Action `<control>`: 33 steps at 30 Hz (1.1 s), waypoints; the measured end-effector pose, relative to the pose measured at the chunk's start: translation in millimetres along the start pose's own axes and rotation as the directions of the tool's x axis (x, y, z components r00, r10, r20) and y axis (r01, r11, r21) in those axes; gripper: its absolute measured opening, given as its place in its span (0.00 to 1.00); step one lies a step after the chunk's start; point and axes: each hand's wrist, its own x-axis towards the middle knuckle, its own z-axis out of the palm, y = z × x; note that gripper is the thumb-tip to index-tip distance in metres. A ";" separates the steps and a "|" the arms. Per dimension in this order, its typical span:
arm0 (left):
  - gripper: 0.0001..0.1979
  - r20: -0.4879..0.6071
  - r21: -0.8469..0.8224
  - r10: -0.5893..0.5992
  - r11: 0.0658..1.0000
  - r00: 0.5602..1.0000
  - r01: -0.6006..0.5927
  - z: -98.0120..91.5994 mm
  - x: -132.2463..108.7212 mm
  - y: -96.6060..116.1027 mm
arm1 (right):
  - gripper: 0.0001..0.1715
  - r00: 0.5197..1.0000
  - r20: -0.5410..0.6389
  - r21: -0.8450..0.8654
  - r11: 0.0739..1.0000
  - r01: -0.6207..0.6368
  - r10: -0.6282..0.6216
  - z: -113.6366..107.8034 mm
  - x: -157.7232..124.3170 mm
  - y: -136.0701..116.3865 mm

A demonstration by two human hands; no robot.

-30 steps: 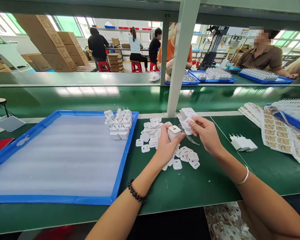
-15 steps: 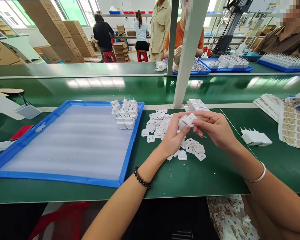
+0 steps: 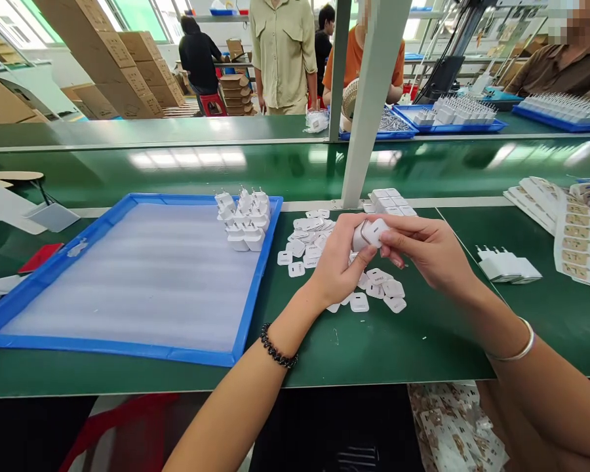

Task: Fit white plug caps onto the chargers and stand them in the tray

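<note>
Green surface (image 3: 423,354), one blue tray (image 3: 252,288) at left. Above surface centre, one plug (image 3: 358,237) is gripped by curled left hand (image 3: 337,262); one cap (image 3: 375,232) is pinched, apparently against it, by right hand (image 3: 432,252). Cap fitting, seemingly; square alignment called for. Loose caps (image 3: 394,288): overlapped, uncountable.

The post (image 3: 368,118) bars a straight reach beyond the left hand (image 3: 341,259) and right hand (image 3: 425,252), with white blocks (image 3: 392,202) beside its foot. Loose caps (image 3: 295,248) clutter the bench (image 3: 364,354) around them; nearer, between the forearms, it lies open. Leftward, the tray (image 3: 128,275) gives wide room, except where plugs (image 3: 246,223) stand far right. A bare strip separates the right hand from chargers (image 3: 509,267).
</note>
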 end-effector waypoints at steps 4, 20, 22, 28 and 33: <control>0.19 0.002 0.019 -0.013 1.000 1.000 0.013 -0.5 0.1 0.7 | 0.25 1.000 -0.025 -0.023 1.000 -0.010 0.010 1.4 -0.4 -2.4; 0.18 0.061 0.144 0.096 0.984 0.994 -0.104 -5.5 4.3 3.6 | 0.25 0.995 0.063 -0.010 0.997 -0.076 0.076 -4.8 3.8 -6.0; 0.18 0.065 0.158 0.115 0.980 0.991 -0.124 -6.0 4.6 4.0 | 0.25 0.994 0.073 -0.008 0.996 -0.085 0.085 -5.6 4.2 -6.5; 0.17 0.085 0.186 0.147 0.969 0.986 -0.160 -6.0 3.9 2.3 | 0.25 0.989 0.089 -0.009 0.993 -0.121 0.121 -7.2 4.3 -7.3; 0.17 0.086 0.176 0.171 0.967 0.982 -0.184 -2.4 2.2 0.2 | 0.27 0.978 0.126 0.017 0.985 -0.172 0.169 -9.1 4.5 -7.8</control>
